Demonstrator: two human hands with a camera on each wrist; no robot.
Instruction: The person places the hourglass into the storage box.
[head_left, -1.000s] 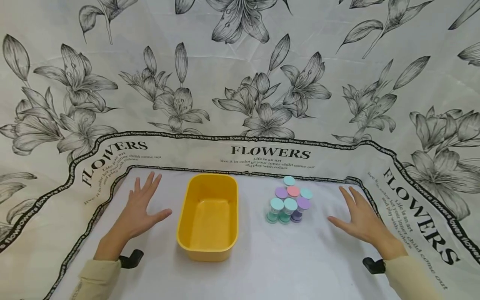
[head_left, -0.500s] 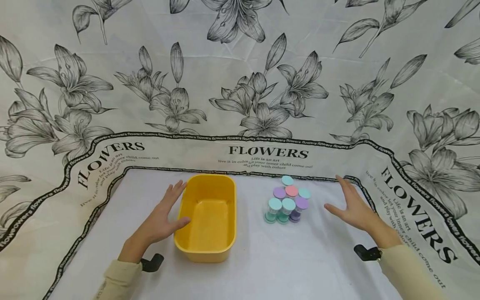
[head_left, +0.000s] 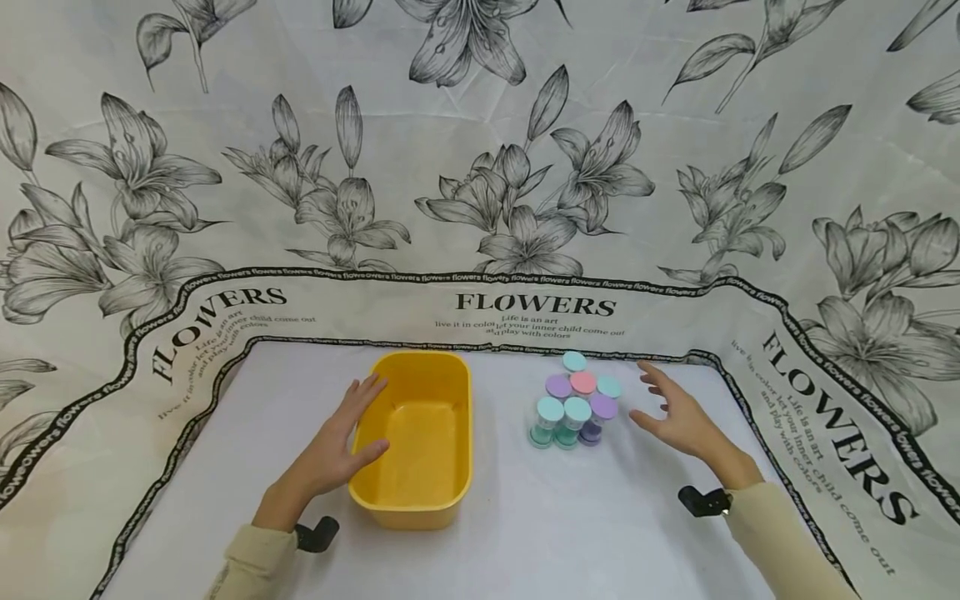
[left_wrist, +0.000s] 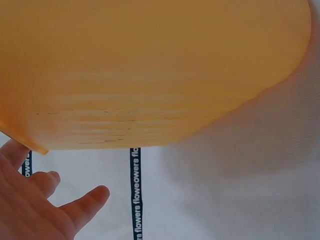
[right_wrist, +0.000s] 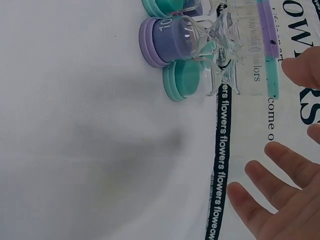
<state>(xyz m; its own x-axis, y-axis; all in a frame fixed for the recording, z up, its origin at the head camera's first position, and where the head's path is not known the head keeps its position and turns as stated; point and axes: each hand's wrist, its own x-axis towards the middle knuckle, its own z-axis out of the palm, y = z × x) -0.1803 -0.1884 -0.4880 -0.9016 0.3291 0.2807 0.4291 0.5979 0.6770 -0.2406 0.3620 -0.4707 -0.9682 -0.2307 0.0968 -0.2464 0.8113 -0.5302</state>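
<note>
- While the sand timers (head_left: 577, 410) stood upright in a tight cluster to the right of the yellow tub (head_left: 412, 454), both hands had just drawn inward, which seemed to leave each better placed for handling; neither thing looked shifted.
- The left hand (head_left: 330, 452) had come from farther left to the tub's left rim, thumb and fingers spread wide, gripping nothing; whether it touched the rim, one could not tell.
- The right hand (head_left: 678, 421) had neared the timers from the right, just beside them, fingers apart and slightly bent, holding nothing.
- Beneath lay the white worktop (head_left: 517, 517), and past its far edge, the flower-printed cloth (head_left: 536, 308).
</note>
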